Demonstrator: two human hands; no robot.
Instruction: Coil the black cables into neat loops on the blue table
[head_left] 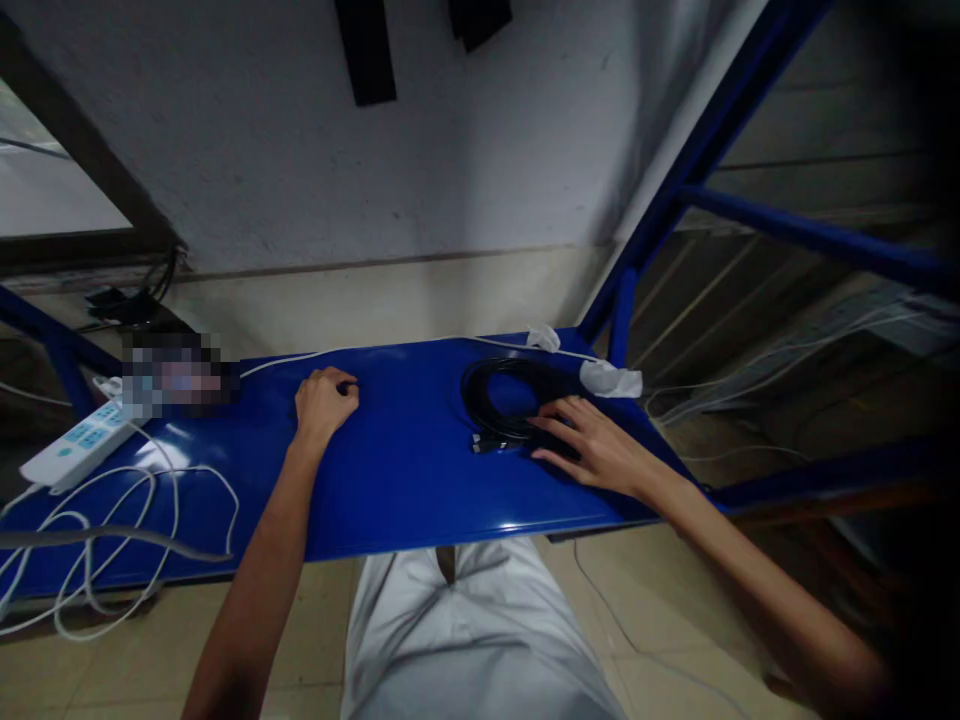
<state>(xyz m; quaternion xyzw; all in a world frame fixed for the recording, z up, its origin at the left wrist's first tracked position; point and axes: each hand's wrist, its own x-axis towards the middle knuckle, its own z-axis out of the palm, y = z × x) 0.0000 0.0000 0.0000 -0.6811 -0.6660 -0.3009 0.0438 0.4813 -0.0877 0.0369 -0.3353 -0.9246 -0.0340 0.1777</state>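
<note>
A coil of black cable (pixel 480 395) lies on the right half of the blue table, its connector end (pixel 491 443) pointing left near the front of the loop. My right hand (pixel 592 445) rests at the coil's right front side, fingers stretched out and apart, touching or just over the cable. Farther left, my left hand (pixel 324 402) lies on the table with its fingers curled in. A small dark spot shows between thumb and fingers; whether it is a thing or a shadow I cannot tell.
A white power strip (pixel 82 445) and loops of white cable (pixel 150 510) occupy the left end of the blue table (pixel 405 480). Crumpled clear plastic (pixel 611 380) lies at the right back. A blue metal frame (pixel 622 310) rises at the right, before the wall.
</note>
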